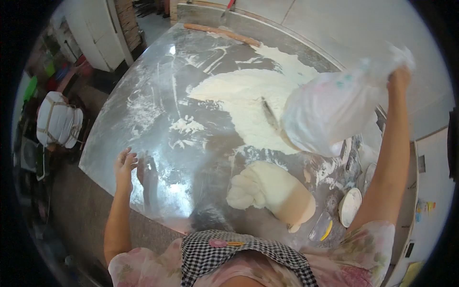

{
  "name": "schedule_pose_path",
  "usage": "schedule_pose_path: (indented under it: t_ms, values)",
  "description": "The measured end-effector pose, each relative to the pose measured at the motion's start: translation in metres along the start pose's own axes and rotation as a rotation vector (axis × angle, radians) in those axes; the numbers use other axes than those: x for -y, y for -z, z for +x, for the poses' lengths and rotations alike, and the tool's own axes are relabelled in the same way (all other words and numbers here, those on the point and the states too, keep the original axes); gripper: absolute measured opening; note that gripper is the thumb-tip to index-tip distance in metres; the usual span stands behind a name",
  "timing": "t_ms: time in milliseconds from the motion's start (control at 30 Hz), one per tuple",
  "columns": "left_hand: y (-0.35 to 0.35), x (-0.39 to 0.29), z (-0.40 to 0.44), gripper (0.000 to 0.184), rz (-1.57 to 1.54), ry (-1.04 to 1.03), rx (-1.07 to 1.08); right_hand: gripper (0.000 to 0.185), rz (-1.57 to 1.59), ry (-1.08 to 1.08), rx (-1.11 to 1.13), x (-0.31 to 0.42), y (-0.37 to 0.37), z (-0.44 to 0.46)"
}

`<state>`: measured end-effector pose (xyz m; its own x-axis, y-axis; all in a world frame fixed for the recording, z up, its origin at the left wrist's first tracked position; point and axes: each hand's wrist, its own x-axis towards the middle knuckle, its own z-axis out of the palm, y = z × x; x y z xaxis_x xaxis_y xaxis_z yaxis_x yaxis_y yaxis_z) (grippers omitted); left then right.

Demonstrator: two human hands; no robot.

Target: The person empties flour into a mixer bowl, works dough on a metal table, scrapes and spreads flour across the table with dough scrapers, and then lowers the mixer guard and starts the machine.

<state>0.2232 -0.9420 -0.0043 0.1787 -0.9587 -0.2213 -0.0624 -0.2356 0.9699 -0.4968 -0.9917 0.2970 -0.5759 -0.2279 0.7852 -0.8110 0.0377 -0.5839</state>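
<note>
Head view: the right hand (399, 77), beyond the dough (270, 186), clutches a plastic bag (327, 112). Left of the dough, the left hand (125, 163) has loosely parted fingers.

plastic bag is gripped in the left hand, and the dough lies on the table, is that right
Not quite: the head view shows the right hand gripping the plastic bag; the dough does lie on the table.

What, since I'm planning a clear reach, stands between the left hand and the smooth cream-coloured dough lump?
Nothing visible: only flat grey metal tabletop separates the left hand from the smooth cream-coloured dough lump.
</note>
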Motion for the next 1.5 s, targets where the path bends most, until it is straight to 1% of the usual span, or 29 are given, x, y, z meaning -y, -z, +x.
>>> schedule_pose_path:
  t_ms: [100, 167, 200, 233, 267, 300, 333, 367, 400, 500, 567, 600, 667, 733, 800, 833, 900, 933, 1033, 1100, 1133, 1200, 1233, 1300, 1333, 1367, 1400, 1433, 1500]
  values:
    - [-0.054, -0.036, 0.008, 0.043, 0.007, -0.122, 0.157, 0.02, 0.015, 0.182, 0.048, 0.039, -0.018, -0.006]
    - [-0.115, -0.085, 0.012, 0.044, 0.006, -0.224, 0.336, 0.02, 0.054, 0.321, 0.122, 0.07, -0.035, -0.016]
    - [-0.151, -0.116, 0.006, 0.048, -0.03, -0.333, 0.432, 0.02, 0.081, 0.392, 0.167, 0.087, -0.044, -0.025]
    - [-0.19, -0.154, -0.007, 0.056, -0.033, -0.371, 0.499, 0.02, 0.121, 0.472, 0.226, 0.106, -0.055, -0.038]
    - [-0.228, -0.165, 0.001, 0.072, 0.013, -0.524, 0.536, 0.02, 0.172, 0.549, 0.296, 0.124, -0.063, -0.053]
    - [-0.259, -0.198, -0.024, 0.084, -0.065, -0.543, 0.577, 0.019, 0.232, 0.612, 0.381, 0.142, -0.07, -0.071]
    - [-0.297, -0.214, -0.031, 0.086, -0.077, -0.649, 0.537, 0.019, 0.291, 0.663, 0.475, 0.158, -0.073, -0.089]
    - [-0.327, -0.227, -0.033, 0.087, -0.089, -0.751, 0.495, 0.027, 0.318, 0.59, 0.636, 0.175, -0.072, -0.107]
    - [-0.342, -0.239, -0.04, 0.082, -0.146, -0.694, 0.555, 0.036, 0.343, 0.51, 0.796, 0.188, -0.061, -0.124]
    - [-0.37, -0.257, -0.053, 0.069, -0.384, -0.544, 0.691, 0.042, 0.335, 0.33, 1.14, 0.208, -0.014, -0.132]
    - [-0.384, -0.244, -0.038, 0.06, -0.65, -0.49, 0.71, 0.048, 0.433, 0.307, 0.952, 0.178, 0.015, -0.122]
    - [-0.393, -0.24, -0.026, 0.051, -0.626, -0.455, 0.637, 0.05, 0.48, 0.303, 0.858, 0.156, 0.032, -0.115]
    - [-0.39, -0.241, -0.014, 0.054, -0.643, -0.416, 0.626, 0.06, 0.155, 0.311, 0.853, 0.094, 0.066, -0.114]
    - [-0.386, -0.252, -0.019, 0.055, -0.665, -0.374, 0.586, 0.067, -0.115, 0.472, 1.027, 0.01, 0.074, -0.15]
    - [-0.386, -0.26, -0.026, 0.052, -0.673, -0.377, 0.63, 0.058, -0.517, 0.254, 1.04, -0.028, 0.081, -0.21]
    - [-0.388, -0.263, -0.029, 0.05, -0.677, -0.377, 0.654, 0.051, -0.587, 0.217, 1.074, -0.031, 0.08, -0.212]
    - [-0.397, -0.269, -0.029, 0.049, -0.709, -0.404, 0.537, 0.039, -0.717, 0.138, 1.141, -0.037, 0.075, -0.213]
    - [-0.4, -0.273, -0.028, 0.048, -0.721, -0.418, 0.475, 0.034, -0.68, 0.191, 1.132, -0.039, 0.074, -0.209]
    - [-0.385, -0.303, -0.025, 0.044, -0.678, -0.268, 0.53, 0.021, -0.57, 0.32, 1.107, -0.045, 0.073, -0.187]
    - [-0.389, -0.301, -0.039, 0.042, -0.585, -0.312, 0.467, 0.015, -0.514, 0.392, 1.053, -0.049, 0.077, -0.169]
    - [-0.394, -0.303, -0.044, 0.041, -0.554, -0.348, 0.438, 0.013, -0.41, 0.322, 0.871, -0.051, 0.074, -0.154]
    - [-0.395, -0.304, -0.027, 0.041, -0.659, -0.316, 0.482, 0.01, -0.197, 0.19, 0.536, -0.051, 0.065, -0.139]
    - [-0.392, -0.304, -0.028, 0.041, -0.71, -0.29, 0.496, 0.011, -0.303, 0.229, 0.731, -0.043, 0.07, -0.143]
    - [-0.387, -0.3, -0.035, 0.042, -0.645, -0.338, 0.482, 0.015, -0.509, 0.316, 1.111, -0.028, 0.081, -0.147]
    - [-0.39, -0.3, -0.033, 0.043, -0.645, -0.338, 0.455, 0.018, -0.628, 0.372, 0.899, -0.043, 0.069, -0.144]
    - [-0.39, -0.298, -0.033, 0.044, -0.642, -0.329, 0.42, 0.019, -0.537, 0.258, 0.778, -0.047, 0.064, -0.142]
    - [-0.389, -0.296, -0.032, 0.044, -0.747, -0.318, 0.457, 0.02, -0.443, 0.142, 0.661, -0.047, 0.062, -0.142]
    - [-0.386, -0.294, -0.032, 0.044, -0.701, -0.336, 0.465, 0.021, -0.346, 0.029, 0.543, -0.046, 0.06, -0.143]
    - [-0.382, -0.297, -0.034, 0.045, -0.611, -0.381, 0.488, 0.02, -0.498, 0.296, 0.665, -0.045, 0.069, -0.147]
